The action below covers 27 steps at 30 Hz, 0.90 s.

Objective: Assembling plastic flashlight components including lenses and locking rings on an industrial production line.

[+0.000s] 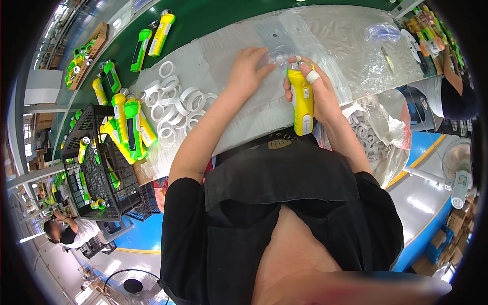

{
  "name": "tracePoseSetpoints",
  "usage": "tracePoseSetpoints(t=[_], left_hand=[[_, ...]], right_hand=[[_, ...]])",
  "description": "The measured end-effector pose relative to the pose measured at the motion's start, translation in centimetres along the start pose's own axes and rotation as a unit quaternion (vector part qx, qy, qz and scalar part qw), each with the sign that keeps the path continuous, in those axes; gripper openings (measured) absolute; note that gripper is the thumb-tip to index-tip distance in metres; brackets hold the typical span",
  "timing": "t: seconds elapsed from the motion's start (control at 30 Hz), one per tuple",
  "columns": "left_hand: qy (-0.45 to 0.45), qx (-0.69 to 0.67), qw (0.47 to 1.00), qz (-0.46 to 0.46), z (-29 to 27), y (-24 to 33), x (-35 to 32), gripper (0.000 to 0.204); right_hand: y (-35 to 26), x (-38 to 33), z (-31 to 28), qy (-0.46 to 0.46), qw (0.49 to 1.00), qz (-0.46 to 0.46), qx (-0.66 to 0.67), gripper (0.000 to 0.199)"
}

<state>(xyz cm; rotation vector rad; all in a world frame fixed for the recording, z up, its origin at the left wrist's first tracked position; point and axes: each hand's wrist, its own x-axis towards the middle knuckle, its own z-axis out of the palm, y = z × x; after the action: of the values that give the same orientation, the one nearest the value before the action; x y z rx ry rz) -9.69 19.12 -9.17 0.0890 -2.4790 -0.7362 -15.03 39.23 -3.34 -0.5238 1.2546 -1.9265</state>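
My right hand [317, 84] is wrapped round a yellow flashlight [302, 109], which stands nearly upright over the table's near edge with its silvery head uppermost. White tape is wound round a finger and the thumb of this hand. To the left, my left hand [249, 68] reaches over the table, thumb and fingers apart. Clear round plastic pieces [278, 57] lie at its fingertips, close to the flashlight's head; whether the fingers touch them I cannot tell. Many loose white rings [175, 104] are heaped on the table left of my left forearm.
Yellow and green flashlights [129, 124] pile up beside a black crate [96, 173] at left. More flashlights [161, 34] lie on the green surface beyond. A plastic bag of white rings [373, 137] hangs at right. A white-handled tool [389, 60] lies far right; people work both sides.
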Motion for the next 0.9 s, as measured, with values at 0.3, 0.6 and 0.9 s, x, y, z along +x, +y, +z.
tracePoseSetpoints(t=[0.3, 0.6, 0.9], left_hand=[[0.067, -0.221, 0.969, -0.085, -5.9, 1.9, -0.2, 0.040], [0.019, -0.095, 0.993, 0.067, -10.2, 3.3, -2.5, 0.041], [0.106, -0.089, 0.985, 0.098, -12.2, -0.1, -3.7, 0.037]], right_hand=[[-0.9, 2.0, 3.5, -0.039, 0.997, 0.014, -0.065, 0.045], [0.0, 4.4, 6.3, -0.166, 0.984, 0.023, -0.068, 0.042], [3.4, 8.1, 10.0, -0.249, 0.965, 0.035, -0.074, 0.039]])
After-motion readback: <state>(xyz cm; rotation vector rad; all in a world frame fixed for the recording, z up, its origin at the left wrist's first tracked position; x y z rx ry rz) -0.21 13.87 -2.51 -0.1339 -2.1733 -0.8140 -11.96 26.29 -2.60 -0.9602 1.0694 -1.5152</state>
